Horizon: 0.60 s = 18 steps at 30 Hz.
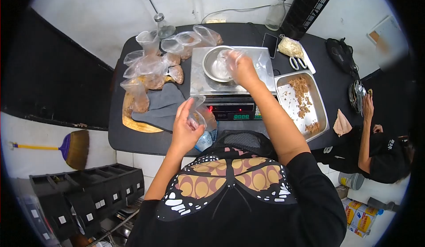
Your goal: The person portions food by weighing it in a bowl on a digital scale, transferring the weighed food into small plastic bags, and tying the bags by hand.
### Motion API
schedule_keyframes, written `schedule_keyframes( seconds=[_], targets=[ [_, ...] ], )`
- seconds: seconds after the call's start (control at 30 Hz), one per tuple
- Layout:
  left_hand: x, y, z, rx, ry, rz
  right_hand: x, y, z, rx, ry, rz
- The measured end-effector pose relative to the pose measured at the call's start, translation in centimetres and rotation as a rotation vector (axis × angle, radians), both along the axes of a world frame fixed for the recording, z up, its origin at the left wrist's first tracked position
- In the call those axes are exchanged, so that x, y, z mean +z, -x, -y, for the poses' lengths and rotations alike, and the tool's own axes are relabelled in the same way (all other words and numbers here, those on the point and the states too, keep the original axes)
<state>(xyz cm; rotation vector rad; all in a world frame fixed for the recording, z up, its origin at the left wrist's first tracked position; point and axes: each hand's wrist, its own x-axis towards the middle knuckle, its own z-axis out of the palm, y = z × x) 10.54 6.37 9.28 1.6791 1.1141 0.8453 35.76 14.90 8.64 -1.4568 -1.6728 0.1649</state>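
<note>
My left hand [186,125] is closed round a clear plastic bag [207,116] with brown food in its lower part, in front of the scale's display. My right hand [242,67] is over a round metal bowl [207,64] on the scale's steel platform [201,85]. Thin clear plastic [230,60] is bunched at its fingers, which are partly blurred; whether it is a bag or a glove I cannot make out. White, crumpled-looking plastic shows inside the bowl. The weighing scale [232,107] shows a red 0.
Several filled plastic bags [152,65] lie left, beside a grey cloth [166,103]. A steel tray [316,97] with shredded brown food stands right. Behind it are scissors [297,63], a bag of pale food [291,47] and a phone [269,43]. A co-worker's arm [366,127] is at far right.
</note>
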Motion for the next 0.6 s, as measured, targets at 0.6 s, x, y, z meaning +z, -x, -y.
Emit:
schedule_keyframes(
  seconds=[0.6],
  targets=[
    [4.4, 3.9, -3.6, 0.071, -0.049, 0.150, 0.5, -3.6, 3.6, -0.207, 0.097, -0.282]
  ],
)
